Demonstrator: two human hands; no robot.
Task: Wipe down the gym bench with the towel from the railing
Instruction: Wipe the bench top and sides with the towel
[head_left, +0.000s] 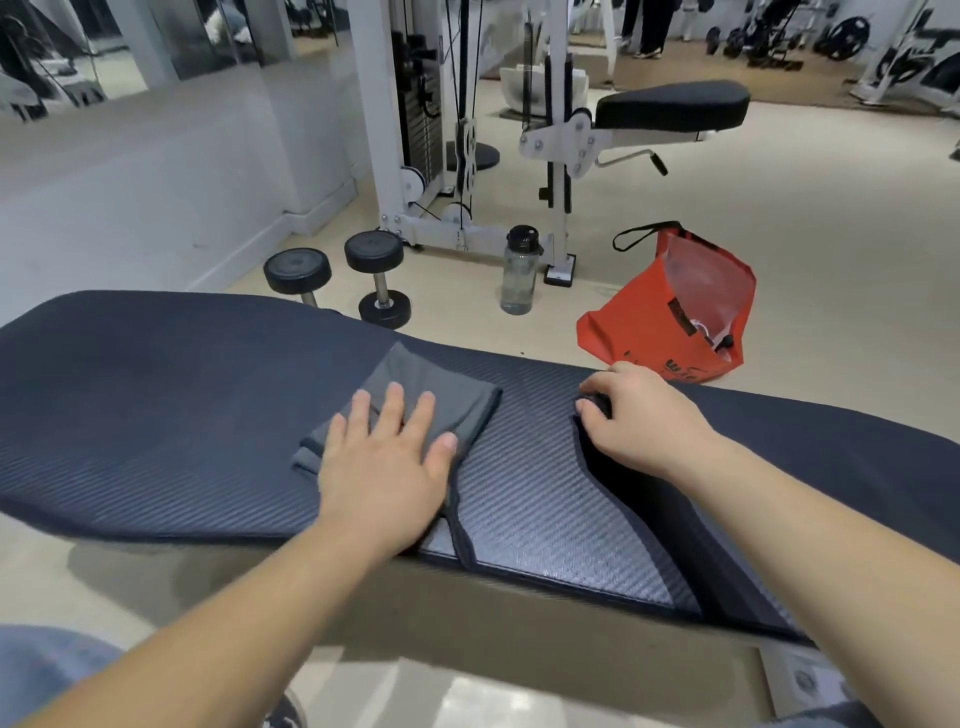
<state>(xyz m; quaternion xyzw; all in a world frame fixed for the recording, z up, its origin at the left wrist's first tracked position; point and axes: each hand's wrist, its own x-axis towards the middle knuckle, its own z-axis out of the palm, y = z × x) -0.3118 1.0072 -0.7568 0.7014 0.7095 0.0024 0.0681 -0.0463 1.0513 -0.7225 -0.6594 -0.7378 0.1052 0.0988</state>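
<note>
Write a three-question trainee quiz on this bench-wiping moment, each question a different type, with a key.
1. True or false: the left hand lies flat on the grey towel on the gym bench.
2. Multiple choice: the fingers of the right hand rest at
A. the water bottle
B. the gap between the bench pads
C. the orange bag
3. Fill in: two black ____ stand on the floor beyond the bench.

Key: 1 true; 2 B; 3 dumbbells.
</note>
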